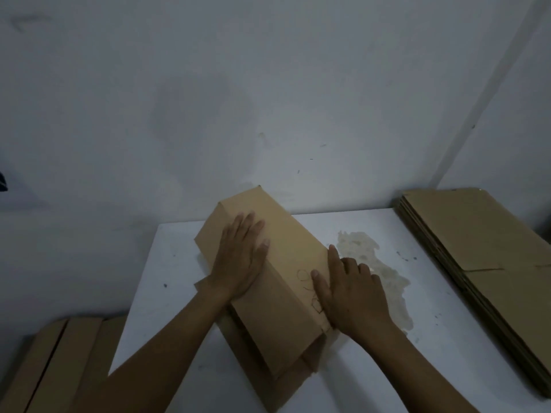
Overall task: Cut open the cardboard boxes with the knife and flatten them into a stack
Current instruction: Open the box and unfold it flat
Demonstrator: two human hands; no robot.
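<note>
Here, from left to right:

- At the near left, lower than the tabletop, lie several brown cardboard pieces (59,362), side by side and partly cut off by the frame edge.
- A white table (167,308) fills the near middle and right, its far edge against a pale wall (268,99).
- The left hand (238,257) lies palm down on the left part of the box's top face, with its fingers straight, slightly spread and pointing away. It presses flat and grips nothing.
- The cardboard box (289,251) rests on the middle of the table. It is set at a slant, with one end at the far left and the other at the near right. Loose flaps show beneath its near end, and a dark scribble (307,281) marks the top face near the right thumb.
- The right hand (351,296) holds the box's right edge, with its thumb lying on the top face and its fingers bent over the side.
- Just right of that hand, a pale, rough-edged patch (363,248) mars the tabletop.
- At the far right sits a stack of flattened cardboard (477,248), well apart from the box and running off the near right of the frame.
</note>
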